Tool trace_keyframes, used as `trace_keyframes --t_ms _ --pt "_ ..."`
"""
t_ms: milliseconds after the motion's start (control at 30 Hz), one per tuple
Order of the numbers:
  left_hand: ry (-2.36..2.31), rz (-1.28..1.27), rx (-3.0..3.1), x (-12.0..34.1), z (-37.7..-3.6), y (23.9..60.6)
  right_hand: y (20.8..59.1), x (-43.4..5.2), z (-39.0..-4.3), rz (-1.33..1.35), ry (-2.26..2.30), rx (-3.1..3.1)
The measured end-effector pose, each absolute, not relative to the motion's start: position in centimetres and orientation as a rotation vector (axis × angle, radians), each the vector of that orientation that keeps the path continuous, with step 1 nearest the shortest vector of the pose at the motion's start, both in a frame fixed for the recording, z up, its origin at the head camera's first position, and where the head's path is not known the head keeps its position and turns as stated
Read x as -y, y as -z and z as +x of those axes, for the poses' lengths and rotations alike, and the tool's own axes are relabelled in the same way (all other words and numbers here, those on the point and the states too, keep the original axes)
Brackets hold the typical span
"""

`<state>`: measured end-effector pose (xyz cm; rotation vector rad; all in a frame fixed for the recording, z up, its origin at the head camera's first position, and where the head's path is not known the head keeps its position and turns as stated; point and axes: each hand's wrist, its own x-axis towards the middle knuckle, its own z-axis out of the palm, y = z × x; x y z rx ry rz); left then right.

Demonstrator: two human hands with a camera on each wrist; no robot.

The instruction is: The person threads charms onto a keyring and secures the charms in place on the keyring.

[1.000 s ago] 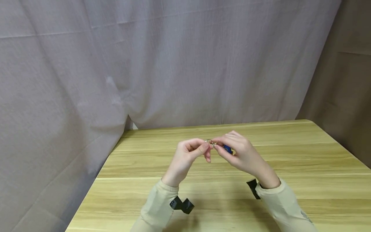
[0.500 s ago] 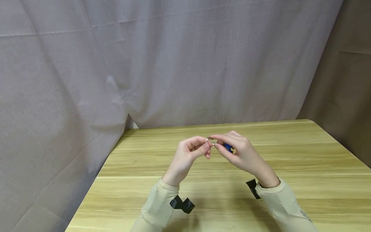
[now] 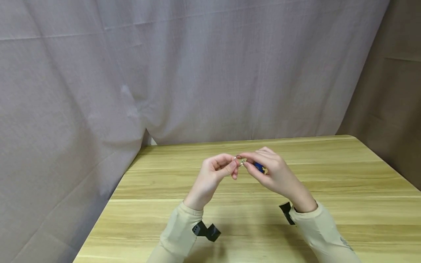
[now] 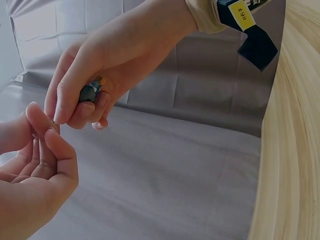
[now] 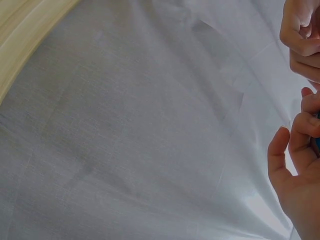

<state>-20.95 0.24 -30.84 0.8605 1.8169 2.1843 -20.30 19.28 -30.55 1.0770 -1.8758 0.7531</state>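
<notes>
Both hands meet above the middle of the wooden table (image 3: 329, 175). A small metal ring (image 3: 239, 159) sits between their fingertips. My left hand (image 3: 232, 167) pinches the ring with thumb and forefinger. My right hand (image 3: 246, 162) also pinches the ring, and its curled fingers hold a small blue tag (image 3: 259, 167). The left wrist view has the right hand (image 4: 75, 107) coming down from above with the blue tag (image 4: 90, 92) in its fingers, and the left hand (image 4: 42, 127) below it. The ring itself is too small to make out there.
A grey cloth backdrop (image 3: 197, 73) hangs behind and to the left of the table. A brown curtain (image 3: 391, 91) stands at the right. Black wrist-camera mounts (image 3: 206, 231) sit on both cream sleeves. The table's left edge (image 3: 108, 204) is close to the cloth.
Almost nothing: both hands stay together above the table, and the fingers shift only slightly on the ring.
</notes>
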Motion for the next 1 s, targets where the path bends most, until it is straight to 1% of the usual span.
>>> trace_keyframes --t_ms 400,1000 --pt "-2.175 0.882 -1.804 -0.08 -20.85 30.90 30.59 -19.24 -20.42 1.104 -0.742 1.835" --pt "-2.183 0.839 -1.767 0.12 -20.94 30.85 30.59 -19.12 -20.38 1.116 -0.743 1.824"
